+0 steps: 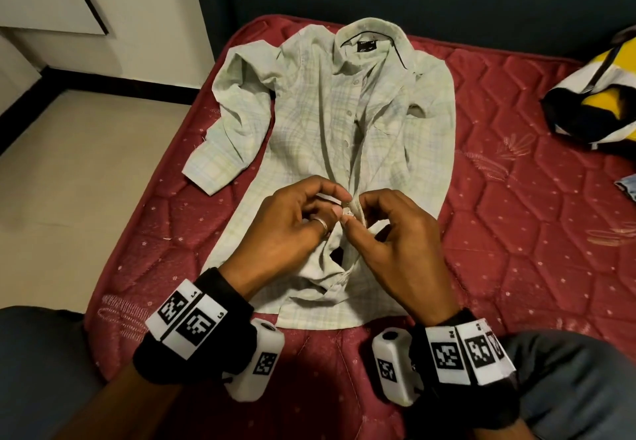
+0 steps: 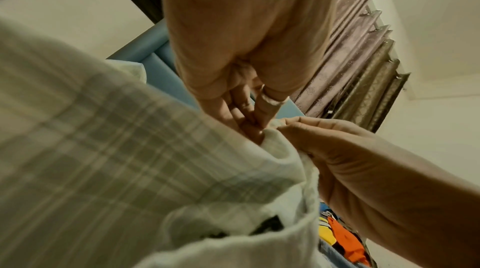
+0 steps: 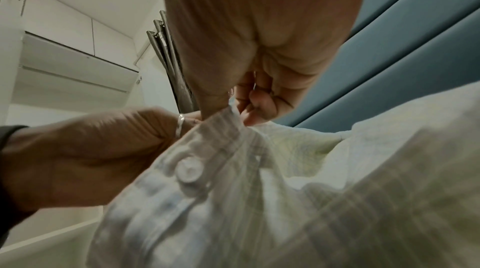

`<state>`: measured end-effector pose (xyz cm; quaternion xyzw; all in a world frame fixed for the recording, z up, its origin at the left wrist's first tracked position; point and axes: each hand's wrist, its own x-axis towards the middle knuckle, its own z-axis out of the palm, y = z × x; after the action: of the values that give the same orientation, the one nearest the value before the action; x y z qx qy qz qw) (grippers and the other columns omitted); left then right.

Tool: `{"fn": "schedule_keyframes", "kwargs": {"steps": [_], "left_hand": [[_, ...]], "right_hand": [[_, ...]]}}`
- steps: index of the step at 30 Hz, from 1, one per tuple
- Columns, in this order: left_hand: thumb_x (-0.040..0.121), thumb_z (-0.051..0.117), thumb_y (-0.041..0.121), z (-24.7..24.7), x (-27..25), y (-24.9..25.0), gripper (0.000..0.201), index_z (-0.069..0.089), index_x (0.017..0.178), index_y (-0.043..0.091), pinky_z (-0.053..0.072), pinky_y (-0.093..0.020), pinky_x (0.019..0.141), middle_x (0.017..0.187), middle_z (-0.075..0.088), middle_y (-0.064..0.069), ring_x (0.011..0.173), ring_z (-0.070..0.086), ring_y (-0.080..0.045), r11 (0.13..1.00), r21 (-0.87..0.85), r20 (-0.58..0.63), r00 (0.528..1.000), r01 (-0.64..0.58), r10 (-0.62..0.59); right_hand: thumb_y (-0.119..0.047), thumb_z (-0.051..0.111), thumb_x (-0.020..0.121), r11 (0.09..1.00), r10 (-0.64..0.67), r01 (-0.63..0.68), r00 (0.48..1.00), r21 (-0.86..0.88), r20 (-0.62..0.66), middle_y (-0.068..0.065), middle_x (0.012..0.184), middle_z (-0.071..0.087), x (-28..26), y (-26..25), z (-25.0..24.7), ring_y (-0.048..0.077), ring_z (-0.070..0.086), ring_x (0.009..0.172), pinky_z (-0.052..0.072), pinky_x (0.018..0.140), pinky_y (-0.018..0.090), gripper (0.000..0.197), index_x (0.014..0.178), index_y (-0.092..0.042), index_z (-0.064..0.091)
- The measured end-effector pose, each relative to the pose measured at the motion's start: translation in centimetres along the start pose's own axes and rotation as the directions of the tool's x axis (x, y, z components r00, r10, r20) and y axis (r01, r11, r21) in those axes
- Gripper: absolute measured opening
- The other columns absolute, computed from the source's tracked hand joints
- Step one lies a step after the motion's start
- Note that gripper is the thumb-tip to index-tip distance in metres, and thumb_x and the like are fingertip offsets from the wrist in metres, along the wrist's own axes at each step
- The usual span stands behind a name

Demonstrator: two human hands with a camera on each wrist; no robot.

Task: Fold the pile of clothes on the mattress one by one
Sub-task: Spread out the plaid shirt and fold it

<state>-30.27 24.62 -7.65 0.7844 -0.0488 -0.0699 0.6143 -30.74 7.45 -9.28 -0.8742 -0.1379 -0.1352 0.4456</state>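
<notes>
A pale checked shirt [image 1: 330,123] lies front-up on the red quilted mattress [image 1: 516,233], collar at the far end from the fingers and hem nearest the wrists. Both hands meet over its front placket, roughly two thirds of the way down. The left hand [image 1: 292,229], a ring on one finger, has its thumb and fingertips curled in and pinching the edge of one front panel; the right hand [image 1: 395,236] pinches the opposite edge, its fingers [image 1: 351,229] bent tight round a small fold of cloth. A white button [image 3: 189,169] sits just below the pinch in the right wrist view. The fingertips of the two hands are touching or nearly so, with the cloth bunched up between them.

It looks to me like the shirt is being buttoned before any fold is made, so this garment is at its preparation step. Beyond the right hand, well off to the side, a yellow, black and white garment [image 1: 595,95] waits.

Next, I'd judge, the button has to be worked through its hole, then the lifted cloth laid flat again; the sleeve [image 1: 227,123] beyond the left fingers lies crumpled and wants straightening.
</notes>
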Motion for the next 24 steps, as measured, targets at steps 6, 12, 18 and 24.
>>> {"fn": "schedule_keyframes", "kwargs": {"steps": [6, 12, 18, 24], "left_hand": [[0.096, 0.058, 0.003, -0.3, 0.1, -0.1, 0.051, 0.054, 0.140, 0.031, 0.055, -0.030, 0.085, 0.110, 0.073, 0.008, 0.100, 0.069, -0.007, 0.901, 0.312, 0.188, 0.949, -0.302, 0.253], [0.099, 0.059, 0.017, -0.9, 1.0, 0.0, 0.034, 0.060, 0.132, 0.023, 0.049, -0.017, 0.086, 0.118, 0.069, 0.011, 0.105, 0.062, 0.000, 0.741, 0.492, 0.268, 0.889, -0.457, 0.371], [0.101, 0.057, 0.030, -1.1, 1.1, -0.3, 0.013, 0.065, 0.110, 0.025, 0.051, -0.031, 0.066, 0.089, 0.069, 0.011, 0.077, 0.063, -0.004, 0.688, 0.596, 0.192, 0.905, -0.415, 0.379], [0.102, 0.055, 0.034, -0.6, 0.7, -0.3, 0.015, 0.064, 0.107, 0.024, 0.050, -0.031, 0.060, 0.084, 0.067, 0.010, 0.070, 0.060, -0.005, 0.653, 0.647, 0.158, 0.907, -0.395, 0.392]], "right_hand": [[-0.019, 0.072, 0.089, 0.987, -0.096, 0.098, 0.995, -0.123, 0.025, -0.005, 0.081, 0.062, 0.1, 0.0, -0.2, 0.007, 0.058, 0.072, 0.047, 0.063, 0.026, 0.009, 0.091, -0.012, 0.067], [-0.020, 0.071, 0.091, 0.987, -0.112, 0.117, 0.992, -0.113, 0.051, -0.005, 0.083, 0.066, 0.0, 0.0, -0.5, 0.008, 0.061, 0.074, 0.050, 0.065, 0.031, 0.009, 0.094, -0.012, 0.069], [-0.028, 0.068, 0.095, 0.996, -0.056, 0.058, 0.998, -0.064, 0.027, -0.012, 0.083, 0.068, -0.1, -0.4, -0.6, 0.004, 0.065, 0.074, 0.051, 0.062, 0.023, 0.011, 0.095, -0.017, 0.070], [-0.026, 0.069, 0.095, 0.999, -0.017, 0.018, 1.000, -0.052, 0.021, -0.012, 0.079, 0.069, -0.1, -0.3, -0.6, 0.005, 0.067, 0.073, 0.052, 0.059, 0.025, 0.010, 0.092, -0.017, 0.068]]}}
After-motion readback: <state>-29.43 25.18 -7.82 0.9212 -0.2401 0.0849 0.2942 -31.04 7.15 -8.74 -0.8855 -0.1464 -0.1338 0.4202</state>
